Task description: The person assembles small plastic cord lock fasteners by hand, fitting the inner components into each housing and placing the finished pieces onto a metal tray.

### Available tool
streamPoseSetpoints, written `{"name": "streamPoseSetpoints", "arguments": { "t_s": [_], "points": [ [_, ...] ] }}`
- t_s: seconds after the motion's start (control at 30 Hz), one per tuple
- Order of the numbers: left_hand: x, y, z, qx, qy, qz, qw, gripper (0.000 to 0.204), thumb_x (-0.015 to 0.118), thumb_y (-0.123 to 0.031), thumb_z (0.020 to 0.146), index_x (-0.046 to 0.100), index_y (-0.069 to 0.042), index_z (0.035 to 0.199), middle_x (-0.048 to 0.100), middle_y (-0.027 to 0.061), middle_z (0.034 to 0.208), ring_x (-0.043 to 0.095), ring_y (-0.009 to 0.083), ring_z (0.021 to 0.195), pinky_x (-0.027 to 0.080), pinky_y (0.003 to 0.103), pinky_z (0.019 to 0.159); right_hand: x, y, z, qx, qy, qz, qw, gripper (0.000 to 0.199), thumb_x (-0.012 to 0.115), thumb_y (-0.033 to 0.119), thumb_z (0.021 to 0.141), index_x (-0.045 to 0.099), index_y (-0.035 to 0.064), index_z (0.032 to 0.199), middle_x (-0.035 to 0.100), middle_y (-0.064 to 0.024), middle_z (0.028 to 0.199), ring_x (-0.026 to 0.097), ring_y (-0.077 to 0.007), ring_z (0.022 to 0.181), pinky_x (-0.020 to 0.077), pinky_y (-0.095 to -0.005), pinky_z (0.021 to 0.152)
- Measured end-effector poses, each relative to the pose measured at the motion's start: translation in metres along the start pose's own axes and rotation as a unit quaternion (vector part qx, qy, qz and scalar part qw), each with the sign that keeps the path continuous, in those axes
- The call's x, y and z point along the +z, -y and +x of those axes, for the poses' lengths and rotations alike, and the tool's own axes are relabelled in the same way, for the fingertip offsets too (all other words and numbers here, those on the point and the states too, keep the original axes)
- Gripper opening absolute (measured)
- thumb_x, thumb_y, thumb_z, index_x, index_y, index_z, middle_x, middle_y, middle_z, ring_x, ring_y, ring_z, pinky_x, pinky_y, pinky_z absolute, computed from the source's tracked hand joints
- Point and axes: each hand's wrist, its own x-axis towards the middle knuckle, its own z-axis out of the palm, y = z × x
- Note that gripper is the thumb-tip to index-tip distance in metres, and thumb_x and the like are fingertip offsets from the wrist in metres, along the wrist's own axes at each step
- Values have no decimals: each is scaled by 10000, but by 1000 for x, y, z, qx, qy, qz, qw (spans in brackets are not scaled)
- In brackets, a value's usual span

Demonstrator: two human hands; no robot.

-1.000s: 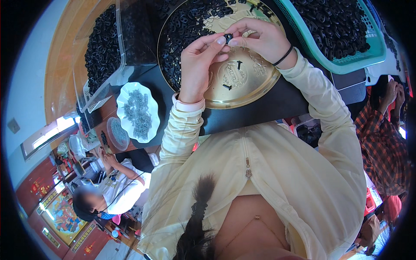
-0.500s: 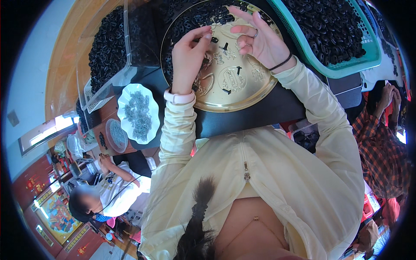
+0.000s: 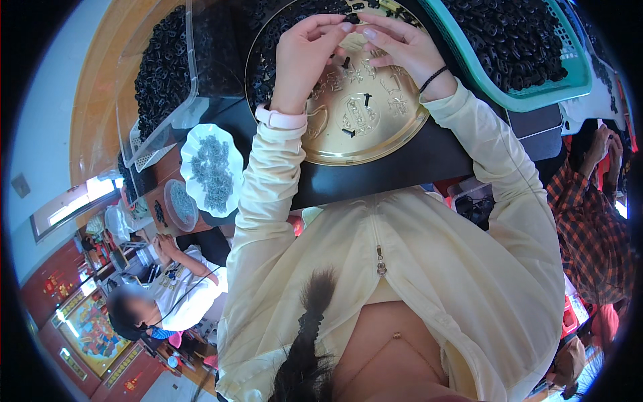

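Over the far half of a round gold tray, my two hands meet at a small black plastic part. My left hand pinches the part between thumb and fingers. From the other side my right hand has its thumb and fingertips closed in on the same part; whether it holds a second small piece cannot be made out. Below the hands, small black T-shaped pieces lie scattered on the tray. Many more black parts are heaped along its far left side, partly hidden by my left hand.
A teal basket of black parts stands at right. To the left are a clear plastic bin of black parts, a white scalloped dish of small clear-grey pieces and a round clear tub. Other people sit at both sides.
My right hand has come in from an open, spread pose to meet my left hand at the black part. Both hands have moved toward each other and slightly toward the tray's far edge.
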Motion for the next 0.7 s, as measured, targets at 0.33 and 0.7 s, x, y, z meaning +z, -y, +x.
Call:
{"name": "streamPoseSetpoints", "arguments": {
  "t_s": [0.33, 0.7],
  "points": [
    [-13, -6, -17, 59, 59, 126, 988, 218, 667, -174, 800, 678, -102, 1006, 638, 40, 688, 530, 47, 547, 397, 192, 473, 2, 7, 0, 24, -32, -50, 998, 276, 588, 195, 872, 579, 40, 1101, 621, -61, 1012, 608, -101, 802, 530, -214, 677],
    [-35, -8, -43, 208, 181, 422, 863, 143, 642, -127, 782, 673, -95, 917, 585, 47, 857, 579, 205, 706, 468, 271, 606, 1, 0, 2, 97, -18, 56, 994, 255, 498, 200, 921, 486, 40, 1119, 620, -153, 1012, 627, -170, 708, 513, -245, 582]
  ]
}}
